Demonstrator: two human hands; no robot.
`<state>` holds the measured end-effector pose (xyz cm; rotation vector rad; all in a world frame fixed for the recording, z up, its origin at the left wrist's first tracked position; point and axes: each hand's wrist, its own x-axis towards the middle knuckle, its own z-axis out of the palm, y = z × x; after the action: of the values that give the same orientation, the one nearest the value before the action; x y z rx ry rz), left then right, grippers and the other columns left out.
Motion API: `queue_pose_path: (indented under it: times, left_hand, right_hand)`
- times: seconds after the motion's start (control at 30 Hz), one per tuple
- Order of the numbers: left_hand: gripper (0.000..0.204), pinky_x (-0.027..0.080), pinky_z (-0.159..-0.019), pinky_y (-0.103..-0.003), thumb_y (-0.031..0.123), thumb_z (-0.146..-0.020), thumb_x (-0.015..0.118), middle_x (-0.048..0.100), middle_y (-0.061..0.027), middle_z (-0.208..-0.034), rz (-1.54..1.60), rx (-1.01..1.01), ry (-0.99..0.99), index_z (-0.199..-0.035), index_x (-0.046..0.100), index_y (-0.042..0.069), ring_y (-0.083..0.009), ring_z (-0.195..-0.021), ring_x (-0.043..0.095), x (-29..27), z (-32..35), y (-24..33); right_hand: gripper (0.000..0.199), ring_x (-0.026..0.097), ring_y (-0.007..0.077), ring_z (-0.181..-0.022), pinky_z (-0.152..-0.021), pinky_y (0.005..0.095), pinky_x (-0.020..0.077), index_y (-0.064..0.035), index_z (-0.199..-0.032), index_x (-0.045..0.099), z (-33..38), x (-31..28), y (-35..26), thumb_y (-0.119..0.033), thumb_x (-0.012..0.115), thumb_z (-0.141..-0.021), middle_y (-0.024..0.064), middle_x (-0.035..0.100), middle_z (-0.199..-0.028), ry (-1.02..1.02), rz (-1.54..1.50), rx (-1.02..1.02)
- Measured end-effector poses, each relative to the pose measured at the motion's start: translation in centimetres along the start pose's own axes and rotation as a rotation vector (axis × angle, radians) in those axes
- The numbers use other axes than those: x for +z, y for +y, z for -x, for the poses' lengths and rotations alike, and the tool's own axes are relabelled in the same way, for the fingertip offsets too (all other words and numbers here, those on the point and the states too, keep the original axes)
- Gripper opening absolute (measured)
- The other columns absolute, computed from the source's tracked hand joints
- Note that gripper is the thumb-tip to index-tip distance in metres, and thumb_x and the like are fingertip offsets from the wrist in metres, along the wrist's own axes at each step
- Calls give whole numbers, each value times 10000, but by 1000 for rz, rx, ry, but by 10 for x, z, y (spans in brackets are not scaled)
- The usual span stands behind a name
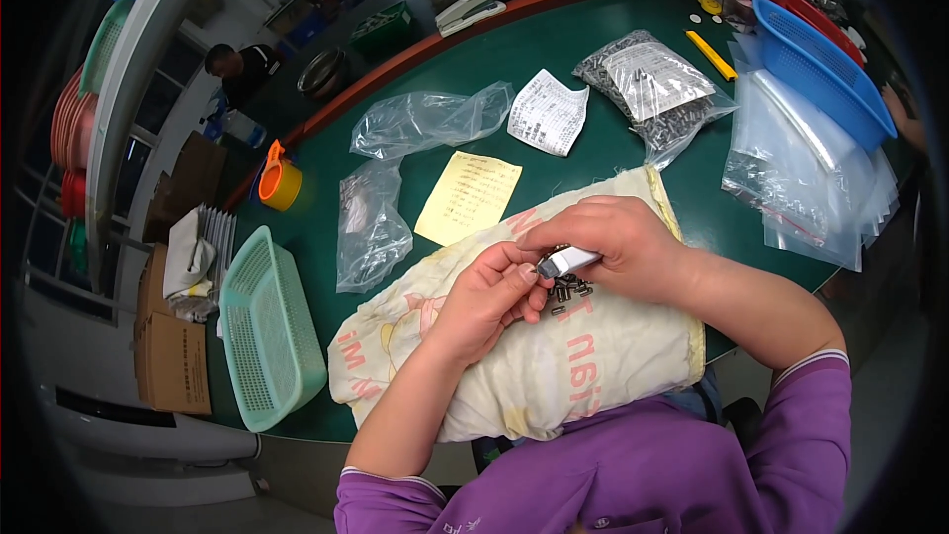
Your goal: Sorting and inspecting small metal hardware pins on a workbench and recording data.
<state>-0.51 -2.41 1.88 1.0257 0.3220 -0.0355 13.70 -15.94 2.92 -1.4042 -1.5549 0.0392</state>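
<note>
Several small metal parts (570,291) partly hidden between wrists bent inward, right hand (615,245) clamped on a white tool (573,259), left hand (491,299) pinched together, its contents unclear.

Right hand (633,245) closed round white tool (575,258), left hand (486,295) at its dark end — grip there unclear, small metal parts (569,290) heaped beneath on cloth (524,371), green table (390,74) beyond, yellow note (469,198) and clear bag (655,89) — dark pieces inside, green basket (304,334) at left.
</note>
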Motion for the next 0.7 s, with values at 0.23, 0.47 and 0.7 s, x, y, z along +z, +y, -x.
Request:
queue_pose_path:
  times: [0.23, 0.47, 0.7]
  left_hand:
    - [161, 473, -611, -196, 10, -838, 507, 566, -59, -821, -31, 22, 62, -995, 475, 24, -96, -657, 547, 0, -3, -3]
    - [209, 465, -598, -179, 31, -831, 536, 544, -56, -883, 136, 118, 140, -1039, 526, 21, -98, -725, 529, -2, -4, 0]
    - [187, 519, -643, -181, 34, -825, 553, 579, -51, -889, 283, 157, 98, -1009, 518, 41, -99, -750, 586, -13, -5, -3]
  right_hand:
    - [402, 593, 216, -774, -682, 316, 464, -122, -985, 606, -1, 6, 1, -3, 667, -606, 28, 629, -871, -43, -13, 21]
    - [350, 539, 220, -874, -723, 306, 438, -83, -1074, 548, 0, -11, 0, -65, 596, -728, 88, 537, -925, 92, 46, 274]
    - [338, 546, 172, -805, -701, 269, 428, -33, -1136, 503, 5, -13, 3, -68, 472, -802, 91, 533, -849, -80, -90, 328]
